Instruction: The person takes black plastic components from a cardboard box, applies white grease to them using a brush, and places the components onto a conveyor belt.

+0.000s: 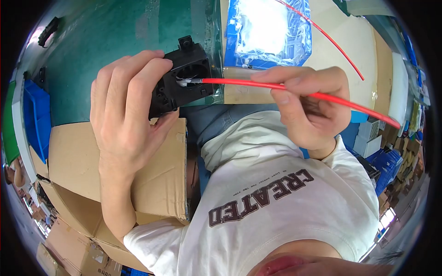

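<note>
I see the left hand (123,102) clasping a boxy black plastic housing (189,95), the right hand (317,103) pinching a slim red stick (244,83)

Part (184,95) in left hand (126,96), over the near edge of the tabletop (124,27). Brush (248,83) in right hand (320,99), tip at the part's opening. Ahead, between hands: bin (301,50) on tabletop; stick (322,30) runs from above it out rightward. Cardboard box (159,177) below left forearm. Second bin (37,115) far left.
</note>
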Motion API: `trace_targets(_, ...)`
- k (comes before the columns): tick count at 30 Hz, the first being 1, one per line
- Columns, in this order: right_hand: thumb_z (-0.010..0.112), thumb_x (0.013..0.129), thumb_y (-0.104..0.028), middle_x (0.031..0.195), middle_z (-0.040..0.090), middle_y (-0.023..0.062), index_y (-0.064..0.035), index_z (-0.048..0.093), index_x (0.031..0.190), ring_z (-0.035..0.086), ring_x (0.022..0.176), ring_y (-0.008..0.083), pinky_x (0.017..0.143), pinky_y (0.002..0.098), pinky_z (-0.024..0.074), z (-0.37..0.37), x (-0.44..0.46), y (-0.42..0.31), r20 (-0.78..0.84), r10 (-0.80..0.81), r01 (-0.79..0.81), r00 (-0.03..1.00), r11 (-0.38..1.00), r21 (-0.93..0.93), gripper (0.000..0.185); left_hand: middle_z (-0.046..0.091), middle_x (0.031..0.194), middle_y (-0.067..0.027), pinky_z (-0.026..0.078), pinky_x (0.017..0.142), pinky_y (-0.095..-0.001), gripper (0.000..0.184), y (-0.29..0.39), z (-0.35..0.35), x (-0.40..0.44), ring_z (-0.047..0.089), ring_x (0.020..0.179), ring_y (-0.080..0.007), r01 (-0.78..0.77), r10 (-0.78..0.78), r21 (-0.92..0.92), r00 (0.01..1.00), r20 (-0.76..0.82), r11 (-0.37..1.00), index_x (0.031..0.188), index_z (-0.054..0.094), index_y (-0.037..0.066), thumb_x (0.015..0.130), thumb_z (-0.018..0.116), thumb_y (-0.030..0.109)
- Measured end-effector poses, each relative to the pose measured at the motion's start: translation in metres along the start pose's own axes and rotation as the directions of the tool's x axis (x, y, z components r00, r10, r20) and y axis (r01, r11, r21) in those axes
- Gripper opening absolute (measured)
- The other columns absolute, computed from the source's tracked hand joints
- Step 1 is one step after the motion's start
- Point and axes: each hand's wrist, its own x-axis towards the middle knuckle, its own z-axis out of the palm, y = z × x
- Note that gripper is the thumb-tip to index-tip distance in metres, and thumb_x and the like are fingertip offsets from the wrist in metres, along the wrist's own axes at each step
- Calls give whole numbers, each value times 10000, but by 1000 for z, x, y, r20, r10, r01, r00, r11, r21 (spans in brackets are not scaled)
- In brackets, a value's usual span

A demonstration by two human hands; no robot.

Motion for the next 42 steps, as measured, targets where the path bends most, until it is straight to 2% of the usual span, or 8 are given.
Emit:
trace_targets(3, 600, 912, 104, 939, 714, 263, 25, 508, 1078, 586, 526, 107, 485, 204, 461, -2, 2, 7, 95, -155, 162, 983, 985, -62, 206, 662, 1162, -145, 508, 869, -416, 698, -1, 1, 0, 624, 1009, -339, -16, 16, 12, 1000, 2, 1000, 1161, 589, 39, 502, 796, -61)
trace_targets(7, 697, 789, 119, 976, 715, 270, 18, 563, 1097, 530, 440, 117, 405, 220, 390, -8, -1, 2, 216, -247, 283, 945, 946, -157, 350, 661, 1167, -143, 508, 860, -419, 714, -2, 2, -1, 624, 1009, -338, -34, 34, 23, 999, -2, 999, 1167, 588, 42, 492, 802, -56)
trace_targets(12, 767, 732, 84, 1008, 717, 275, -8, 585, 1096, 512, 410, 122, 388, 222, 380, -3, -4, -15, 249, -241, 318, 938, 885, -340, 417, 661, 1173, -124, 505, 863, -421, 717, 3, 1, 0, 623, 1013, -335, -22, 21, 48, 999, 29, 999, 1163, 598, 53, 485, 807, -50)
trace_targets(18, 747, 720, 125, 994, 718, 261, 24, 620, 1004, 615, 493, 170, 449, 226, 468, -1, -1, -11, 248, -228, 301, 941, 900, -314, 327, 663, 1182, -94, 495, 877, -417, 724, 7, 3, -2, 623, 1015, -326, -48, 44, 115, 998, 41, 992, 1161, 610, 69, 475, 816, -36)
trace_targets(24, 670, 810, 160, 1013, 715, 237, 46, 624, 1013, 631, 598, 110, 498, 216, 474, 8, 3, -22, 114, 38, -21, 993, 989, -147, 238, 665, 1190, -83, 487, 872, -409, 730, 6, 5, -4, 625, 1020, -314, -107, 105, 158, 994, 23, 982, 1162, 614, 78, 470, 825, -18)
trace_targets(28, 638, 853, 154, 993, 717, 217, 70, 581, 1029, 619, 653, 76, 564, 207, 472, -5, 21, -27, 211, 194, -140, 958, 960, -244, 203, 667, 1193, -84, 485, 879, -401, 729, 4, 6, -4, 627, 1031, -309, -147, 145, 161, 989, 23, 976, 1162, 614, 79, 474, 830, -23)
trace_targets(35, 634, 890, 109, 912, 709, 268, 65, 513, 993, 720, 781, 226, 716, 259, 567, -11, 15, -18, -18, 154, -154, 988, 988, -6, 164, 665, 1202, -93, 489, 890, -401, 722, 0, 8, -4, 626, 1057, -314, -153, 156, 149, 988, -7, 977, 1160, 607, 74, 487, 832, -55)
trace_targets(42, 626, 956, -22, 924, 712, 270, -13, 514, 1031, 404, 446, 21, 494, 166, 387, -28, 16, -31, -163, 191, -180, 968, 981, 77, 135, 657, 1203, -122, 498, 912, -421, 712, -1, 6, -1, 620, 1069, -335, -53, 52, 46, 999, 11, 998, 1175, 593, 61, 513, 826, -56)
